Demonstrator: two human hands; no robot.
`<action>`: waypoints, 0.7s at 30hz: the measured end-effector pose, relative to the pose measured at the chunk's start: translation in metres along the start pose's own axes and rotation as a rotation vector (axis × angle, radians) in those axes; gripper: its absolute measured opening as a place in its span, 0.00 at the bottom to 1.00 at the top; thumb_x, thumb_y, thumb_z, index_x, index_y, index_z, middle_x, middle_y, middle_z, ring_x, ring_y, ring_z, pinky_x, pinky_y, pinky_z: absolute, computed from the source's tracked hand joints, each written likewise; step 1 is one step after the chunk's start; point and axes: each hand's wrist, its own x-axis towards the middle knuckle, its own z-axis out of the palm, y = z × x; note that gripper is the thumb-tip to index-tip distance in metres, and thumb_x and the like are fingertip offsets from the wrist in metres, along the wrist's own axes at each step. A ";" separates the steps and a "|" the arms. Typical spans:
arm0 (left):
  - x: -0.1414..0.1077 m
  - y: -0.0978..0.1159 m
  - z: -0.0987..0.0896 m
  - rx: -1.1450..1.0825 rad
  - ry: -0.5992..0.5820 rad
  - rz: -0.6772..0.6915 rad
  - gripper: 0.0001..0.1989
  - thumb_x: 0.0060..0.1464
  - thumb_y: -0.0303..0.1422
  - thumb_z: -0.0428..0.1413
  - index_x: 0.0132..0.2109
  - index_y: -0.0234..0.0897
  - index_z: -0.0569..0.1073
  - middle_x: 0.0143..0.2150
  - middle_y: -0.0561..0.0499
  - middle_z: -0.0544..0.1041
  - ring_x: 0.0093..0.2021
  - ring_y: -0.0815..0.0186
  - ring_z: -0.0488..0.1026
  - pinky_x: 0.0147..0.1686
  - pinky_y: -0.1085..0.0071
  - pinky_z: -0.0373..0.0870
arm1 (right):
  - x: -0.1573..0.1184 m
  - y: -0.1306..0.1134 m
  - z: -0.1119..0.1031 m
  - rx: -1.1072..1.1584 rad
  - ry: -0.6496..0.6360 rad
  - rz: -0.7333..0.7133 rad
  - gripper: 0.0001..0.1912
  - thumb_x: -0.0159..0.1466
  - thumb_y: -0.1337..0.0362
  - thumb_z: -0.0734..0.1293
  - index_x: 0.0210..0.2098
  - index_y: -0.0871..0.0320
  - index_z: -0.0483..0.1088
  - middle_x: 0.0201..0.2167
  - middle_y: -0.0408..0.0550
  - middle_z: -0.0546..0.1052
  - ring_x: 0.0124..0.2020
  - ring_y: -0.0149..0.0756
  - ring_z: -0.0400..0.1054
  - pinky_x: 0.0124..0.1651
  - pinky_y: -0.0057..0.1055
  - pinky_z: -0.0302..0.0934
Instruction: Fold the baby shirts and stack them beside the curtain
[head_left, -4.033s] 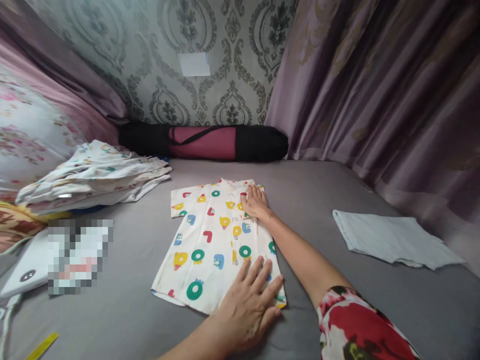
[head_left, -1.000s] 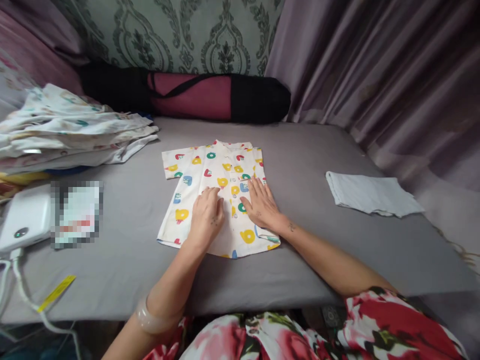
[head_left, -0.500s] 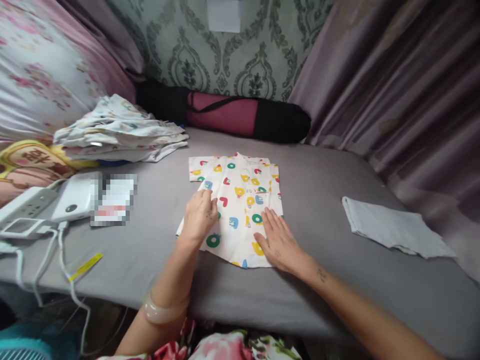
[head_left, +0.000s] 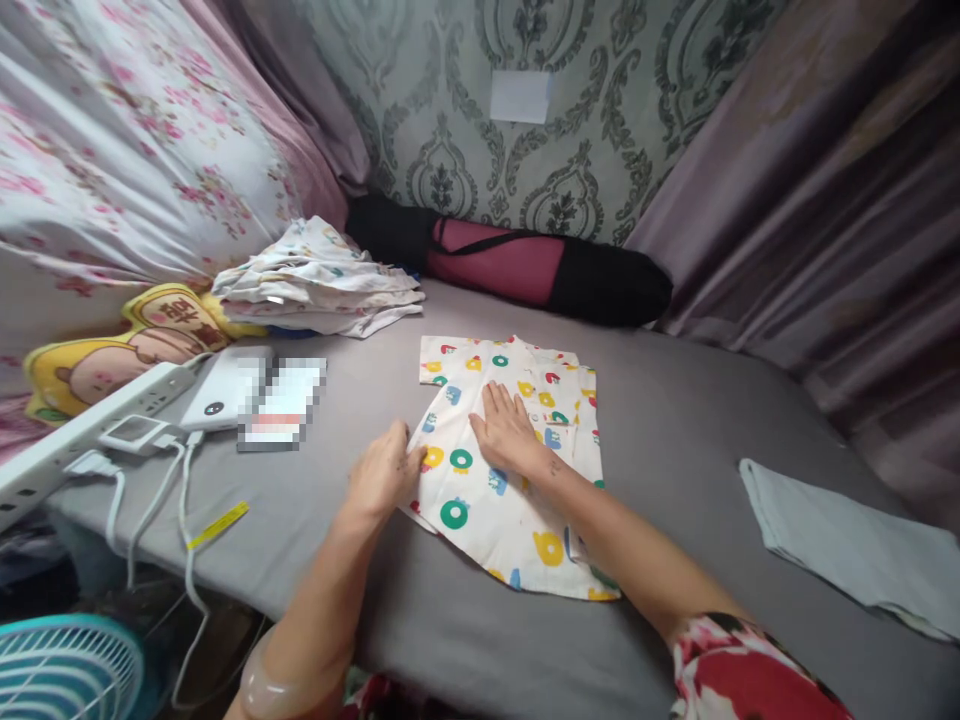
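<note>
A small white shirt (head_left: 480, 520) printed with coloured letters and animals lies on the grey sheet in front of me, its short sleeve pointing left. My left hand (head_left: 382, 470) pinches the shirt's left edge between thumb and curled fingers. Flat on the upper middle of the shirt rests my right hand (head_left: 508, 430), fingers spread; its forearm crosses over the shirt's right part and hides some of it.
Folded pale grey cloth (head_left: 847, 540) lies at the right. Patterned clothes (head_left: 322, 285) are piled at the back left, beside a black and maroon bag (head_left: 499, 262). A power strip (head_left: 97, 425), cables, white device (head_left: 229, 390) and yellow pillow (head_left: 150, 340) stand left. A fan (head_left: 67, 665) is below.
My right hand has moved from the shirt's lower right to its upper middle. My left hand has gone down and outward to the left edge. The view has shifted left.
</note>
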 end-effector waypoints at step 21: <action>0.008 0.000 -0.006 -0.088 -0.146 -0.039 0.10 0.60 0.40 0.44 0.36 0.42 0.65 0.36 0.49 0.76 0.35 0.61 0.72 0.28 0.70 0.57 | 0.126 0.013 0.000 -0.019 0.221 0.220 0.34 0.71 0.54 0.47 0.68 0.72 0.49 0.70 0.59 0.49 0.70 0.47 0.38 0.69 0.45 0.30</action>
